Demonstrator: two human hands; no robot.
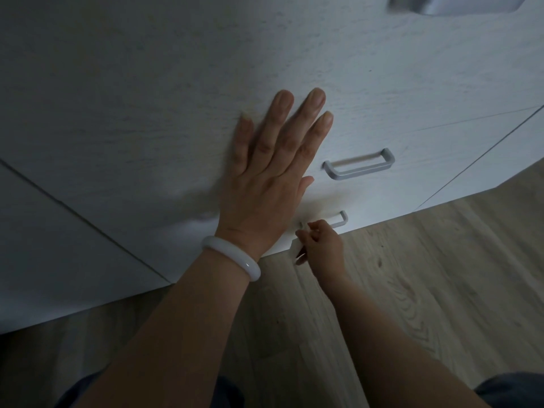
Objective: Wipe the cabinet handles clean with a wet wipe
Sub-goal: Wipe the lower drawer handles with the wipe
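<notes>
Head camera, looking steeply down a white cabinet (176, 83) front to a pale wood-plank floor (412, 275): a person's left hand (273, 172) lies flat against the cabinet face, fingers straight and slightly spread, holding nothing, with a white bangle (232, 257) round the wrist. Lower down, near the cabinet's bottom edge where it meets the floor, the right hand (321, 242) has its fingers curled in a grip on a small white wet wipe (295, 245), which is bunched at the left end of the lowest drawer handle (338, 220); only the handle's right end shows clear of the hand. A second silver bar handle (359, 164) sits on the drawer above, just right of the left hand's fingers and apart from them. Part of a third metal handle (453, 4) appears blurred at the top edge. Both forearms are bare, and dark trouser fabric (515, 390) shows at the bottom corners.
</notes>
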